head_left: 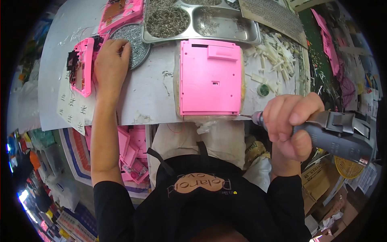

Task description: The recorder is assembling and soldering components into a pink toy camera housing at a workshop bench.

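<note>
A flat pink plastic housing (207, 82) lies in front of me on a clear plastic bag, its raised block at the far end. My right hand (292, 123) is closed round a grey electric screwdriver (336, 139). The thin bit points left and its tip is at the housing's near right corner; whether it touches cannot be told. My left hand (112, 60) is at the edge of a round metal dish (139, 50) of small silvery screws. Its fingers are curled and pinched together; what they hold, if anything, is too small to see.
Left of my left hand stands a pink casing with wires (82, 66); another pink casing (121, 14) lies behind. A steel compartment tray (225, 22) holds small metal parts. White plastic pieces (278, 56) and a small green-topped round container (263, 90) are at right. Pink parts (133, 153) fill a crate below.
</note>
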Demonstrator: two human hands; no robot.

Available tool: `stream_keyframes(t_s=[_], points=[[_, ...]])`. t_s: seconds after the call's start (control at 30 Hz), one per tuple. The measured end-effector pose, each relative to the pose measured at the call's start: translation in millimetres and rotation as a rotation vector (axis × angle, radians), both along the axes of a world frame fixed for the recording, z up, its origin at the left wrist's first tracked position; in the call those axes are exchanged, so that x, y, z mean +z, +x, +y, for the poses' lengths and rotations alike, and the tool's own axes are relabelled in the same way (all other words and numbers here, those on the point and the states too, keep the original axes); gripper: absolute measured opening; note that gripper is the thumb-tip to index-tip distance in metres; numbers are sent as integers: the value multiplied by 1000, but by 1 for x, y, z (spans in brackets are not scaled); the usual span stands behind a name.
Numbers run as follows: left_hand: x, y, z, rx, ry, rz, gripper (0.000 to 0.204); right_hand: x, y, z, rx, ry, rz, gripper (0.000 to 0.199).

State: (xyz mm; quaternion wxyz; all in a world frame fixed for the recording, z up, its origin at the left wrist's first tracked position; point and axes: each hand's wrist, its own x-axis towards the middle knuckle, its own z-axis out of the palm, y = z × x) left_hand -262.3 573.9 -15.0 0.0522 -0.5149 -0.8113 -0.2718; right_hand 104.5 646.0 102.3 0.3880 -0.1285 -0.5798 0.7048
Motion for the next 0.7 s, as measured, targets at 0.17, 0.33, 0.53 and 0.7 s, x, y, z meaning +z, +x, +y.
stream_keyframes(t_s=[0.17,0.33,0.53,0.7], points=[[0,-1,0,49,-61,12,19,-7,4,-8,17,-58,-1,30],[3,1,-1,73,-11,-22,26,-13,-3,-15,-81,-5,-84,31],[3,-2,0,106,-104,3,32,-18,6,-8,49,-26,-27,25],[22,9,-4,15,-22,-251,24,-18,7,-10,43,-28,-39,23]])
